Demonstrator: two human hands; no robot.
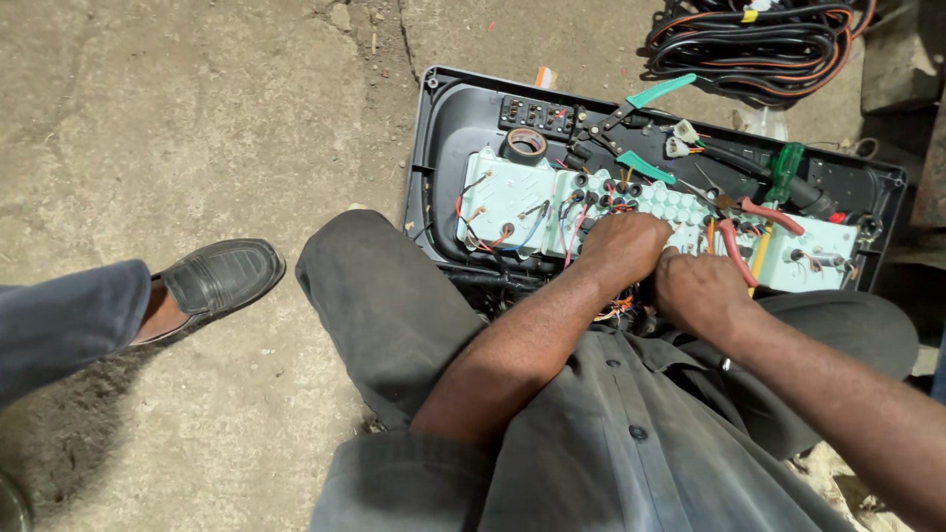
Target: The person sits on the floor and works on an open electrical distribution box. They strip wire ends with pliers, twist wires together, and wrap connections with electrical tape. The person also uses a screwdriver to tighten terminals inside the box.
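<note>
Far to the left of both hands, another person's black shoe (pixel 222 279) rests on the concrete floor (pixel 197 118). The left hand (pixel 623 246) curls, fingers bent down, onto the wires (pixel 572 212) on the pale back of the instrument panel (pixel 512 192), which lies face down, probably to bare its wiring. Just beside it the right hand (pixel 702 294) closes loosely; I cannot tell what it grips, with red-handled pliers (pixel 744 236) just beyond.

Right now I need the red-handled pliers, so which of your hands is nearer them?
Right. The right hand sits just beside the red-handled pliers; the left hand lies farther left.
</note>
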